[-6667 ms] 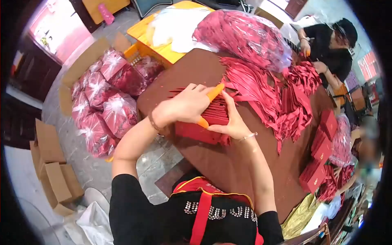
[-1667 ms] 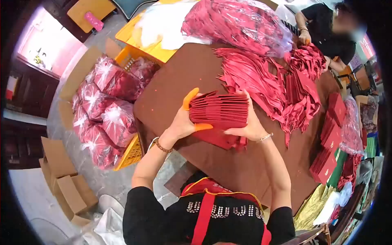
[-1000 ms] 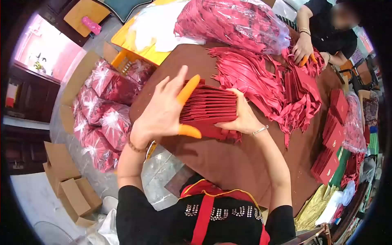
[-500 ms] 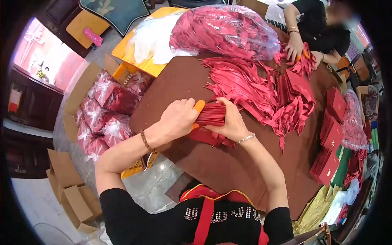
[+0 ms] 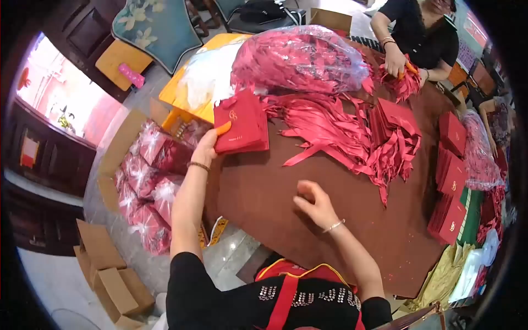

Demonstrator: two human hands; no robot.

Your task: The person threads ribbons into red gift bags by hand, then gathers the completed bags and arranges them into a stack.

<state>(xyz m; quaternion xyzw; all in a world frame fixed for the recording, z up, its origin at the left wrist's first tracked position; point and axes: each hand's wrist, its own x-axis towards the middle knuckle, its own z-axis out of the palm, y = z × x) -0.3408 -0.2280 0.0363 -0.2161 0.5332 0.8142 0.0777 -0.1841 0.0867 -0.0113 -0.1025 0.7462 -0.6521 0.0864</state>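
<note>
My left hand, with an orange cover on its thumb, grips a stack of red paper gift bags at the lower left corner. The stack stands upright near the table's left edge, gold print facing me. Over the brown tablecloth is my right hand, holding nothing, with thumb and fingers bent and apart. Beyond it lies a spread of red ribbons. Another bundle of red bags rests among these ribbons on the right.
A large clear bag of red items lies at the back. Across the table, a co-worker's hand handles red ribbons. Stacks of red bags line the right edge. On the floor at left stands a carton of plastic-wrapped red packs.
The stack of bags has moved from between both hands to the left and away from me, now standing in my left hand. My right hand has let go and moved nearer me.
</note>
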